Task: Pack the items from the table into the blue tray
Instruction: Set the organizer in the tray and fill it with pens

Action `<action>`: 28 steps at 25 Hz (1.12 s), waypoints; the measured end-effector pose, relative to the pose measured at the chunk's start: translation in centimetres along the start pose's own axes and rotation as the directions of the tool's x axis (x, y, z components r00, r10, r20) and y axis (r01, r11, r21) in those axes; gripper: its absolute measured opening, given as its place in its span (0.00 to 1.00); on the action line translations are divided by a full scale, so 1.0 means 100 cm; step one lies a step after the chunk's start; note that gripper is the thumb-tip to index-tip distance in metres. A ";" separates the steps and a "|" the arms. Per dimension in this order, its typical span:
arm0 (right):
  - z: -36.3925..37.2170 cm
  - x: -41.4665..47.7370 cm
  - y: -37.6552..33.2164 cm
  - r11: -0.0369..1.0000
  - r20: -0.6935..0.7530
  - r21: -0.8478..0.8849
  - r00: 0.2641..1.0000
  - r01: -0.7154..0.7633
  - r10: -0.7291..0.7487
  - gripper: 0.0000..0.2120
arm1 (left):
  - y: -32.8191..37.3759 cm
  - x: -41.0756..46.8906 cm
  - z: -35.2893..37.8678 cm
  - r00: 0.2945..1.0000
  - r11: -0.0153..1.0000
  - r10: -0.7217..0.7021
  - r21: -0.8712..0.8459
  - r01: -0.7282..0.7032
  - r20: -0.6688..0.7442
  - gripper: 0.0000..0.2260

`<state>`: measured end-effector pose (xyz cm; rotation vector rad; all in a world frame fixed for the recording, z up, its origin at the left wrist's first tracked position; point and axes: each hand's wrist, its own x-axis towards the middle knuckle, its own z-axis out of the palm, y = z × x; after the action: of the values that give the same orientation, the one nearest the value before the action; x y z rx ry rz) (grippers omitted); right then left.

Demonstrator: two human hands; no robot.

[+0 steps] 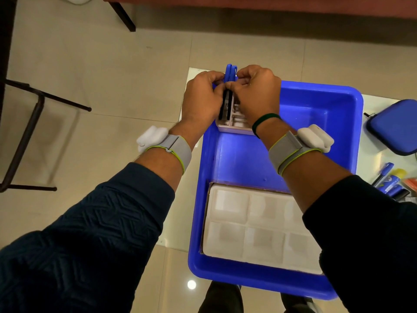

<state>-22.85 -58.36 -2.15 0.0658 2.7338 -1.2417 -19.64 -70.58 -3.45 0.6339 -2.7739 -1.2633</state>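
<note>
The blue tray [316, 98] lies on a glass table, holding a white moulded insert [255, 222] at its near end. At the tray's far left corner sits a small pale organiser box [234, 126]. Both hands meet above it. My left hand [200, 100] and my right hand [257, 93] pinch a bundle of pens [230, 73] with blue caps and dark barrels, held upright over the organiser. Their lower ends are hidden between my fingers.
To the right of the tray lie a blue zip case [397, 127] and several markers and pens [392, 181] on the glass table [379, 109]. A dark metal chair frame [29, 123] stands on the tiled floor at left. A brown table edge runs along the top.
</note>
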 end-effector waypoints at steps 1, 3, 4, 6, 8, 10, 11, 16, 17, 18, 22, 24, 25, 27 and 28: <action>0.001 -0.001 0.001 1.000 0.009 0.005 1.000 -0.009 0.009 0.15 | -0.001 0.001 -0.001 1.000 1.000 -0.003 0.004 0.003 -0.003 0.12; -0.003 -0.005 0.004 0.999 0.015 0.023 1.000 -0.026 0.025 0.18 | 0.000 -0.005 -0.004 0.999 1.000 -0.024 -0.001 0.024 -0.044 0.13; -0.006 -0.008 0.007 0.999 0.013 0.040 0.999 -0.034 0.033 0.18 | 0.002 -0.012 -0.005 0.996 1.000 -0.022 0.001 0.022 -0.084 0.13; -0.015 -0.017 0.012 0.997 -0.012 0.075 0.999 -0.037 0.038 0.16 | 0.010 -0.032 -0.005 0.986 0.999 0.044 0.019 -0.042 -0.163 0.12; -0.035 -0.030 0.020 0.995 -0.065 0.095 0.998 -0.012 0.018 0.11 | 0.027 -0.056 0.006 0.972 0.988 0.153 0.013 -0.153 -0.177 0.13; -0.055 -0.042 0.028 0.994 -0.095 0.105 0.995 0.010 0.000 0.08 | 0.047 -0.076 0.023 0.964 0.974 0.212 -0.040 -0.221 -0.158 0.14; -0.066 -0.047 0.033 0.993 -0.105 0.115 0.994 0.007 0.005 0.08 | 0.058 -0.084 0.034 0.962 0.968 0.227 -0.075 -0.240 -0.149 0.14; -0.169 -0.074 0.112 0.984 -0.261 0.138 0.955 -0.109 0.142 0.11 | 0.151 -0.158 0.120 0.980 0.946 0.199 -0.257 -0.198 -0.023 0.13; -0.185 -0.082 0.130 0.978 -0.291 0.144 0.938 -0.150 0.187 0.11 | 0.162 -0.173 0.135 0.981 0.944 0.192 -0.275 -0.182 0.010 0.13; -0.200 -0.090 0.149 0.966 -0.310 0.159 0.918 -0.205 0.246 0.12 | 0.173 -0.187 0.151 0.981 0.944 0.188 -0.284 -0.168 0.044 0.13; -0.250 -0.125 0.225 0.893 -0.296 0.177 0.843 -0.414 0.450 0.15 | 0.195 -0.249 0.217 0.980 0.967 0.018 -0.254 0.034 0.199 0.12; -0.262 -0.135 0.260 0.872 -0.233 0.150 0.841 -0.465 0.489 0.14 | 0.193 -0.276 0.249 0.962 0.967 -0.157 -0.163 0.195 0.223 0.13; -0.263 -0.139 0.272 0.857 -0.186 0.160 0.838 -0.489 0.513 0.14 | 0.190 -0.288 0.262 0.952 0.961 -0.221 -0.119 0.250 0.214 0.14; -0.256 -0.142 0.285 0.818 -0.049 0.237 0.835 -0.524 0.548 0.15 | 0.182 -0.307 0.276 0.941 0.952 -0.294 -0.036 0.304 0.165 0.15; -0.249 -0.142 0.291 0.811 -0.011 0.262 0.839 -0.522 0.544 0.16 | 0.179 -0.314 0.280 0.944 0.954 -0.298 0.010 0.299 0.144 0.15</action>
<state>-8.66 -20.21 -5.61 0.8714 2.3359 -1.4033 -2.52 -28.20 -4.76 1.0366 -2.8621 -1.4284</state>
